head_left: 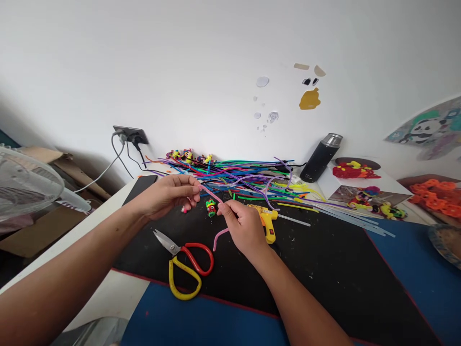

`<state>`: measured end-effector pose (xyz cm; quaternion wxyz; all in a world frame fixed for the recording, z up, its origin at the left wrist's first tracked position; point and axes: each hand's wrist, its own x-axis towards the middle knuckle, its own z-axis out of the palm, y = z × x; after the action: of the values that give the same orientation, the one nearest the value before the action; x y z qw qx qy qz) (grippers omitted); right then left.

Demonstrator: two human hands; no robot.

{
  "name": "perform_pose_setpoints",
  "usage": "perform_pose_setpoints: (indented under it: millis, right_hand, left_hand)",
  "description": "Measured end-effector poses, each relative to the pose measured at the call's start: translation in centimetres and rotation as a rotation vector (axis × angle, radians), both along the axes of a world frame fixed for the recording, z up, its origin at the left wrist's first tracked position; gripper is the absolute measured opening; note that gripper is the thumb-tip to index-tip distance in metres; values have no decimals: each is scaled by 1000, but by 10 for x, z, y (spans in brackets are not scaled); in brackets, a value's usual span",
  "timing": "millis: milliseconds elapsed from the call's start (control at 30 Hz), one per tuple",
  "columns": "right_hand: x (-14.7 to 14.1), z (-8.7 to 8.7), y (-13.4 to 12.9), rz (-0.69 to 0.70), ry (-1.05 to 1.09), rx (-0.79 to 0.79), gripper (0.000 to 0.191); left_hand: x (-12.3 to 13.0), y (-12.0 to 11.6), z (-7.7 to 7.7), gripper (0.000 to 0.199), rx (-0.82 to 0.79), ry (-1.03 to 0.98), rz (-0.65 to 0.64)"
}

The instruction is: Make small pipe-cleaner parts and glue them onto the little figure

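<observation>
My left hand (176, 194) pinches one end of a pink pipe cleaner (211, 193). The strip runs across to my right hand (243, 223), whose thumb and fingers are closed on it, and its loose tail curls out below. Between and just under the hands, a small green and red figure (211, 208) rests on the black mat (306, 269). A yellow glue gun (269, 223) lies right behind my right hand, with a clear stick out of its back. Scissors (185, 259) with one red and one yellow handle lie nearer, their blades parted.
Many coloured pipe cleaners (248, 178) lie along the wall. A black flask (321, 157) leans beside a white box (360, 185) bearing red and yellow pieces. A white fan (27, 192) is at left, near a wall socket (130, 134). Orange pieces (437, 197) are at far right.
</observation>
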<state>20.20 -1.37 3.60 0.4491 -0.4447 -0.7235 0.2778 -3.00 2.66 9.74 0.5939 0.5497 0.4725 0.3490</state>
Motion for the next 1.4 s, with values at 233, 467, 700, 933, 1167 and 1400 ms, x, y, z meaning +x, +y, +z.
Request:
perform_pose_setpoints:
  millis: [233,467,700,933,1167,1400]
  right_hand:
    - [2,0,1,-9,-64,20,43]
    - [-2,-6,1,24,-204,10,44]
    - [-6,-10,-1,71,-160,-26,43]
    - [-3,-3,1,23,-1,-94,43]
    - [-5,-6,1,14,5,-88,42]
    - [-4,-5,0,19,-18,-87,42]
  left_hand:
    - [1,4,3,25,141,304,-101]
    - [-4,16,22,9,702,1237,-266]
    - [-10,20,-3,8,763,1416,-80]
    - [-29,24,-8,41,352,521,-40]
    - [-6,-9,-18,54,45,136,-225]
    - [-18,-15,-19,41,139,265,-76]
